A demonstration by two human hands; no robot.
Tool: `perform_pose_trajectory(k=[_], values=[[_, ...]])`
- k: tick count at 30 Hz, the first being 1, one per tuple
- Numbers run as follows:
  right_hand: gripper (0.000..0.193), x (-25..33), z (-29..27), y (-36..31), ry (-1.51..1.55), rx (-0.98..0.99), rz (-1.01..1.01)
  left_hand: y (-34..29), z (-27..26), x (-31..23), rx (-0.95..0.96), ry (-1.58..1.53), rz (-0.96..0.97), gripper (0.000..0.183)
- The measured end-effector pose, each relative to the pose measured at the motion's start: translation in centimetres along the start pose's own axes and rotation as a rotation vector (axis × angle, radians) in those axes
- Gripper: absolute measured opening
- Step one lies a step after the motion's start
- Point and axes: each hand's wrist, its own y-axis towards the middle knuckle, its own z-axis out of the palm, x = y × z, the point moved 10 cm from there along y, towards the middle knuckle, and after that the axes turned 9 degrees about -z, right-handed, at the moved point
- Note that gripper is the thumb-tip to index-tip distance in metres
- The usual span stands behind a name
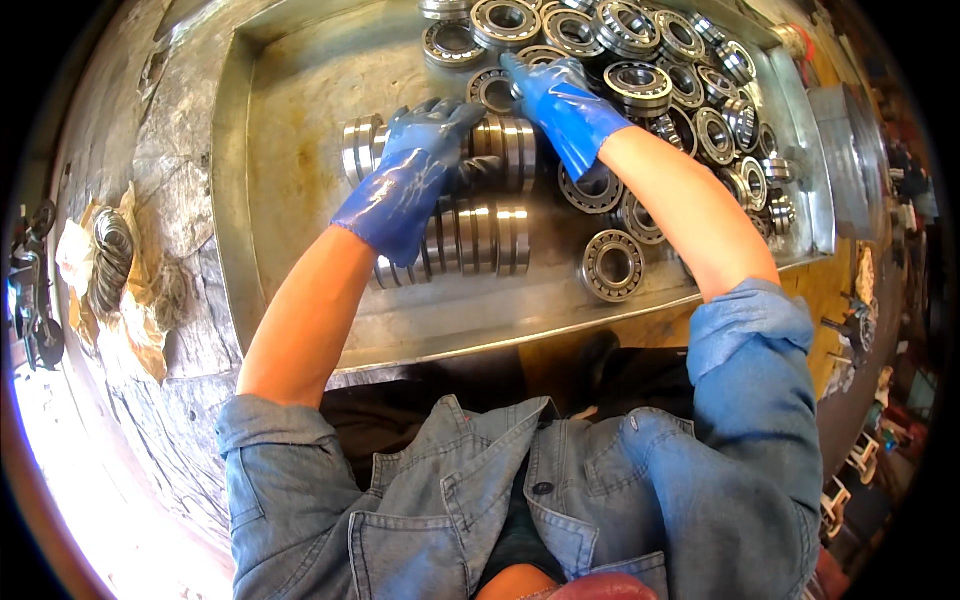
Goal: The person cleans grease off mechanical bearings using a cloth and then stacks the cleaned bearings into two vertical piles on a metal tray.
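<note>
Both hands wear blue rubber gloves. My left hand lies over the upper row of steel roller bearings, its fingers stretched across the tops. The bearings there stand on edge, side by side. Nearer to me, a second row of bearings stands the same way, partly behind my left glove. To the right, my right hand is closed at the right edge of a bearing, beyond the upper row's right part. My glove hides that bearing's right side, and its fingertips are partly hidden.
A shallow metal tray with raised walls holds everything. Loose bearings pile up at its far right, and a single bearing lies flat near the front wall. Left of the tray, brown paper lies beside dark coiled rings.
</note>
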Motion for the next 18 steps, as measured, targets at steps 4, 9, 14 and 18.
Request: perform_pose_trajectory(k=[4,9,14,18], values=[[0.073,-0.6,-1.0,-0.6,-0.060,-0.037,-0.010,0.3,-0.7,0.0,-0.085,-0.072,0.015,0.049],[0.075,-1.6,-6.9,-4.3,0.892,-0.256,0.097,-0.7,-0.1,1.6,-0.168,-0.032,-0.026,0.045],[0.070,-3.1,-7.6,-10.2,1.056,-0.280,0.157,-0.2,-0.9,-0.1,-0.129,-0.055,-0.010,0.040],[0.065,-3.1,-2.6,-11.0,1.214,-0.253,0.159,0.3,0.1,0.4,-0.137,-0.044,-0.025,0.040]])
